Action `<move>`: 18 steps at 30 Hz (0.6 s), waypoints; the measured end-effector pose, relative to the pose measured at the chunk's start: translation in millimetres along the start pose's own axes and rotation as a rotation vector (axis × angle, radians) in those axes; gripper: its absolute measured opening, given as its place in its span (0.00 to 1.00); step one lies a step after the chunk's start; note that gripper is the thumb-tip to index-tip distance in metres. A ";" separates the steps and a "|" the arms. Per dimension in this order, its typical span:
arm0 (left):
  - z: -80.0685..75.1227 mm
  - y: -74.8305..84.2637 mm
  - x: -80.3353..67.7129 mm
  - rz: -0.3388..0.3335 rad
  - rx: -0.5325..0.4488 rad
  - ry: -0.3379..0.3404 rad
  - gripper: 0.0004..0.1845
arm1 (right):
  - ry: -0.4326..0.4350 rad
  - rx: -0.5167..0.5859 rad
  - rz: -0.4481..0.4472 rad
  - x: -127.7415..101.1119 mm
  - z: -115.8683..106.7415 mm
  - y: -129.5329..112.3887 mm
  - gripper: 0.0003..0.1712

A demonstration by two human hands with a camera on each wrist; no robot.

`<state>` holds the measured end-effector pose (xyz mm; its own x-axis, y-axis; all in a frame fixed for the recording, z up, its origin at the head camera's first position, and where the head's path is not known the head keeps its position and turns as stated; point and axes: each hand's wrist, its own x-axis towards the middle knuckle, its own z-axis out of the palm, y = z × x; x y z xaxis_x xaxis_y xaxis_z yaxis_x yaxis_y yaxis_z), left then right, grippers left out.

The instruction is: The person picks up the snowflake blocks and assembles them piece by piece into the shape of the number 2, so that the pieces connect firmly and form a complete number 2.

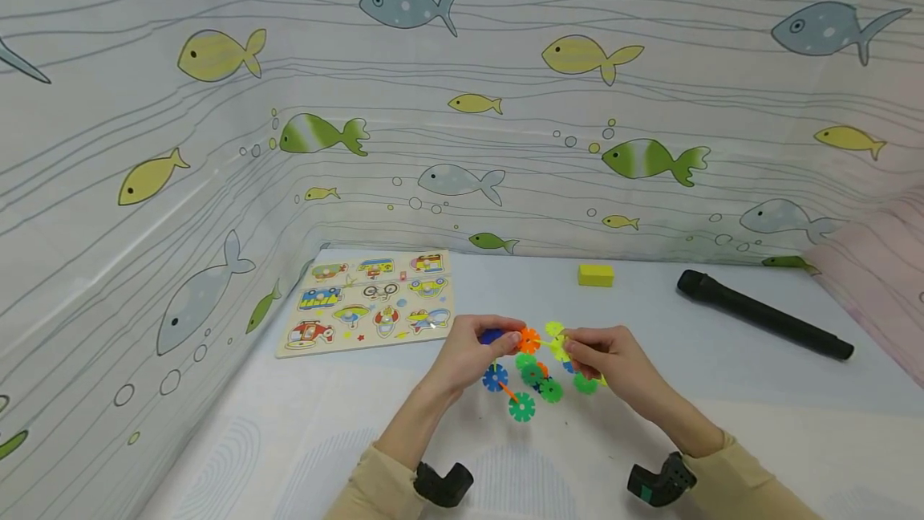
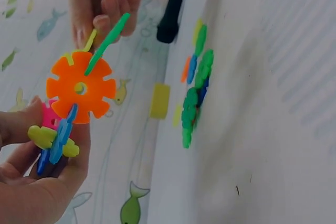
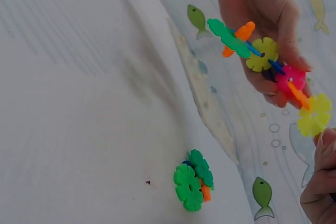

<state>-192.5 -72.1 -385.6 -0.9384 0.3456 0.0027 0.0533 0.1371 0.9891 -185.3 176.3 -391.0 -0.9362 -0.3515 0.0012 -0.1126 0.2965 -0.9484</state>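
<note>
Both hands hold one chain of slotted plastic snowflake discs above the table. My left hand (image 1: 498,339) grips the end with the blue, pink and yellow discs (image 2: 55,137), next to an orange disc (image 1: 529,340) (image 2: 80,87). My right hand (image 1: 577,346) pinches a yellow-green disc (image 1: 556,339) (image 3: 314,115) at the other end. A green disc (image 2: 107,43) sticks up edge-on from the orange one by the right fingers (image 2: 105,9). Under the hands, a loose pile of green, blue and orange discs (image 1: 534,387) (image 2: 195,93) (image 3: 193,187) lies on the table.
A wooden peg puzzle board (image 1: 368,303) lies at the back left. A yellow block (image 1: 595,274) and a black cylinder (image 1: 765,315) lie at the back right. Fish-patterned curtain walls (image 1: 216,183) close in the table, and pink cloth (image 1: 881,279) hangs at the right.
</note>
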 end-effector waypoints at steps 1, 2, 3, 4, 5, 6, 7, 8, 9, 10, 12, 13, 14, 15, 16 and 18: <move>-0.3 -0.2 -0.1 -0.001 -0.001 0.002 0.13 | 0.015 0.002 0.004 0.1 1.5 0.3 0.22; -0.6 -0.5 -0.1 -0.002 0.001 0.004 0.13 | 0.024 0.004 0.007 0.2 2.8 0.4 0.22; -0.8 -0.9 -0.1 -0.003 -0.001 0.003 0.13 | 0.031 0.009 0.014 0.3 3.8 0.6 0.22; -0.6 -1.4 0.1 -0.004 0.000 0.001 0.13 | 0.036 0.013 0.024 0.3 4.1 1.0 0.23; -0.4 -2.0 0.3 -0.006 -0.001 -0.002 0.13 | 0.040 0.017 0.035 0.3 4.3 1.1 0.23; -0.2 -2.6 0.4 -0.007 -0.005 -0.005 0.13 | 0.041 0.021 0.047 0.4 4.4 1.2 0.23; 0.0 -2.9 0.6 -0.009 -0.007 -0.006 0.13 | 0.040 0.025 0.058 0.6 4.3 1.3 0.24; 0.0 -3.0 0.7 -0.012 -0.009 -0.006 0.13 | 0.039 0.026 0.066 0.9 4.1 1.2 0.24; 0.0 -2.6 0.6 -0.016 -0.014 -0.006 0.13 | 0.038 0.024 0.074 1.1 3.8 1.0 0.24; -0.1 -1.9 0.5 -0.018 -0.015 -0.006 0.13 | 0.039 0.022 0.080 1.4 3.4 0.4 0.24; -0.7 0.7 -0.2 -0.023 -0.017 -0.005 0.14 | 0.037 0.025 0.084 1.8 2.3 -1.0 0.24; -1.2 1.8 -0.3 -0.026 -0.016 -0.004 0.14 | 0.035 0.030 0.084 1.8 1.7 -1.9 0.24; -1.8 2.7 -0.4 -0.027 -0.013 -0.003 0.14 | 0.036 0.037 0.083 2.0 1.2 -2.7 0.24; -2.5 3.3 -0.3 -0.025 -0.012 -0.003 0.14 | 0.035 0.044 0.084 2.1 0.6 -3.0 0.25; -3.3 3.7 -0.2 -0.021 -0.011 -0.002 0.15 | 0.034 0.051 0.080 2.3 0.0 -3.0 0.25; -5.1 3.8 -0.2 -0.018 -0.008 0.000 0.15 | 0.033 0.059 0.072 3.2 -0.6 -1.9 0.24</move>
<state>-193.8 -76.3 -381.1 -0.9393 0.3428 -0.0148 0.0341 0.1361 0.9901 -188.2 175.2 -388.9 -0.9517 -0.3013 -0.0581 -0.0257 0.2672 -0.9633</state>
